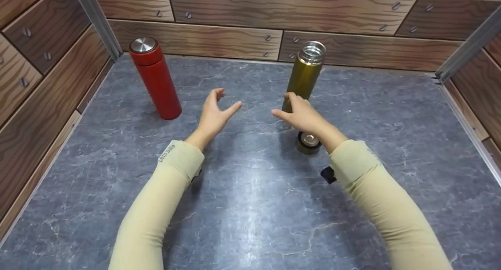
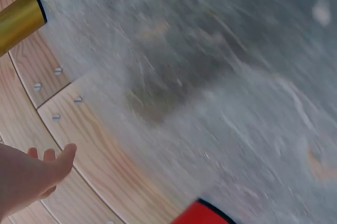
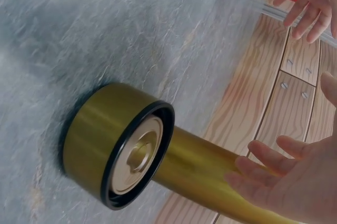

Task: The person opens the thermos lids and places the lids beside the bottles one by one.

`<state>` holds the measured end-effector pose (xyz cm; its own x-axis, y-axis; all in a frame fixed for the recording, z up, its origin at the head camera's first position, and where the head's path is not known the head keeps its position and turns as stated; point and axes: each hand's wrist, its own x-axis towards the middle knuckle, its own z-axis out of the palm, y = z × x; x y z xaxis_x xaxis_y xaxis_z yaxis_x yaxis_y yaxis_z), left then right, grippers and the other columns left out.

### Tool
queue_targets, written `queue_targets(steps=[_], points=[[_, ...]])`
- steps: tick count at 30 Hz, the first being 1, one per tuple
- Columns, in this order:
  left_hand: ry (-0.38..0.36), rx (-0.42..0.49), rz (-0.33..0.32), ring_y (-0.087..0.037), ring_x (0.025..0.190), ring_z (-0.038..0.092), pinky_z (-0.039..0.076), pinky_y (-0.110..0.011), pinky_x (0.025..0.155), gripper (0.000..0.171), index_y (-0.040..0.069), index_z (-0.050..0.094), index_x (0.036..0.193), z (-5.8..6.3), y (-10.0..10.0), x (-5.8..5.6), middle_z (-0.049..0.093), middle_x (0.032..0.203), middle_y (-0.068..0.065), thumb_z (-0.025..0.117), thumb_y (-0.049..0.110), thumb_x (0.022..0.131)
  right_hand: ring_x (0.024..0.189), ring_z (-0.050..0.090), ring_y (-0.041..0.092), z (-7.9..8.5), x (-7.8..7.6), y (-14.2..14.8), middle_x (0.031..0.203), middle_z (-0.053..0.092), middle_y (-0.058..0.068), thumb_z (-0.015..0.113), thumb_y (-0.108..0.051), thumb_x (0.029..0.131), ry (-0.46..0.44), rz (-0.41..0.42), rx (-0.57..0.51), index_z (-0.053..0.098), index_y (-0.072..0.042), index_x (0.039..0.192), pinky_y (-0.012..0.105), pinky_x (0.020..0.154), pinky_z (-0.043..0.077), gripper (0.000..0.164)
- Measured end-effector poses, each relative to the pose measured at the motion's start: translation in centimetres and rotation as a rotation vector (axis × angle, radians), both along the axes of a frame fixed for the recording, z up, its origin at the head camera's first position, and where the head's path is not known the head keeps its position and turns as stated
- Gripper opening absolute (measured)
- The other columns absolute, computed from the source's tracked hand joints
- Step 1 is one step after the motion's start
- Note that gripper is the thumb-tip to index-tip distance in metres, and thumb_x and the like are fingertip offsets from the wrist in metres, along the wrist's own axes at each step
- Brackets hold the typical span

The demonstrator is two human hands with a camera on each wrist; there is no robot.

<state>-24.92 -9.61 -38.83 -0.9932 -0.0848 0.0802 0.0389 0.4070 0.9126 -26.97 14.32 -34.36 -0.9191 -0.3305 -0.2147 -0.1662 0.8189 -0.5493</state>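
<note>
My left hand [image 1: 213,115] hovers over the table with thumb and fingers spread, holding nothing. To its left stands a red thermos flask [image 1: 157,82] with its silver-topped lid on. My right hand [image 1: 304,114], fingers loosely bent and parted from the thumb, is just in front of a gold thermos flask [image 1: 304,76]. Whether it touches the flask I cannot tell. That flask stands upright, its steel mouth uncovered. Under the right wrist, the gold lid [image 3: 97,134] sits upside down on the table, its inner side facing up. The left wrist view shows only the bases of both flasks.
The grey marbled tabletop [image 1: 250,207] is bounded by wood-patterned panels [image 1: 219,41] at the back and both sides. Metal corner posts [image 1: 98,23] rise at the back corners. A dark wrist strap piece [image 1: 328,175] hangs by the right cuff.
</note>
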Motion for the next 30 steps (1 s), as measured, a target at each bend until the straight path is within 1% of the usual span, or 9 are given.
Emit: queue_targets(steps=[8,11,15,18,20,23,26,28,30], points=[[0.094,0.020,0.177,-0.029,0.128,0.042,0.032,-0.036,0.110,0.067,-0.001,0.040,0.131,-0.4,-3.2,1.5,0.047,0.133,-0.020,0.070,0.033,0.081,0.137,0.026,0.037,0.1,0.0,-0.3,0.147,0.030,0.022,0.050,-0.053,0.090,0.021,0.034,0.000,0.027,-0.004,0.143,0.053,0.110,0.025,0.076],[0.102,0.004,0.236,-0.030,0.125,0.045,0.033,-0.036,0.108,0.064,-0.002,0.043,0.128,-0.6,-4.7,2.2,0.050,0.130,-0.021,0.071,0.031,0.080,0.137,0.026,0.037,0.0,-0.1,-0.2,0.147,0.030,0.022,0.051,-0.053,0.090,0.020,0.032,-0.005,0.028,-0.004,0.143,0.053,0.111,0.025,0.075],[0.091,-0.026,0.297,-0.030,0.120,0.048,0.036,-0.037,0.106,0.061,-0.002,0.043,0.124,-0.9,-6.8,3.2,0.052,0.125,-0.021,0.071,0.031,0.081,0.137,0.026,0.037,-0.1,-0.2,-0.3,0.147,0.030,0.022,0.050,-0.055,0.089,0.015,0.053,-0.002,0.029,-0.003,0.142,0.053,0.111,0.024,0.077],[0.106,-0.021,0.342,-0.030,0.116,0.049,0.037,-0.038,0.103,0.058,-0.003,0.044,0.121,-1.0,-8.0,3.5,0.053,0.121,-0.021,0.071,0.029,0.080,0.137,0.027,0.037,-0.1,-0.2,0.0,0.147,0.031,0.023,0.049,-0.055,0.089,0.014,0.062,0.006,0.029,-0.002,0.142,0.052,0.111,0.024,0.077],[0.111,-0.013,0.378,-0.031,0.115,0.048,0.038,-0.039,0.101,0.058,-0.003,0.043,0.120,-1.0,-8.7,3.5,0.051,0.120,-0.021,0.071,0.029,0.080,0.137,0.027,0.038,-0.1,-0.3,0.1,0.146,0.031,0.024,0.049,-0.055,0.090,0.016,0.064,0.011,0.029,-0.001,0.142,0.052,0.111,0.024,0.078],[0.074,-0.027,0.450,-0.031,0.119,0.045,0.036,-0.040,0.104,0.066,-0.003,0.039,0.124,-0.9,-9.7,3.1,0.046,0.126,-0.021,0.070,0.035,0.080,0.137,0.028,0.038,0.1,-0.1,0.2,0.147,0.030,0.024,0.049,-0.055,0.089,0.011,0.064,0.015,0.028,0.000,0.142,0.052,0.112,0.024,0.079],[-0.007,-0.044,0.507,-0.029,0.128,0.038,0.032,-0.038,0.109,0.078,0.000,0.032,0.132,-0.4,-10.8,2.5,0.038,0.136,-0.019,0.069,0.044,0.078,0.136,0.029,0.038,0.1,0.1,0.3,0.147,0.030,0.025,0.049,-0.058,0.088,0.008,0.067,0.015,0.028,0.000,0.142,0.052,0.111,0.024,0.082],[-0.057,-0.055,0.536,-0.027,0.133,0.033,0.028,-0.037,0.112,0.086,0.002,0.027,0.137,0.0,-11.4,2.1,0.033,0.142,-0.017,0.068,0.049,0.077,0.135,0.031,0.039,0.2,0.3,0.3,0.146,0.032,0.025,0.049,-0.060,0.087,0.008,0.068,0.012,0.030,0.000,0.141,0.052,0.111,0.026,0.083],[-0.092,-0.044,0.545,-0.026,0.136,0.030,0.027,-0.037,0.113,0.092,0.005,0.022,0.140,0.5,-12.0,1.7,0.028,0.146,-0.016,0.068,0.052,0.076,0.133,0.033,0.039,0.3,0.4,0.3,0.144,0.034,0.025,0.048,-0.061,0.087,0.008,0.072,0.016,0.031,0.000,0.141,0.053,0.109,0.027,0.083]])
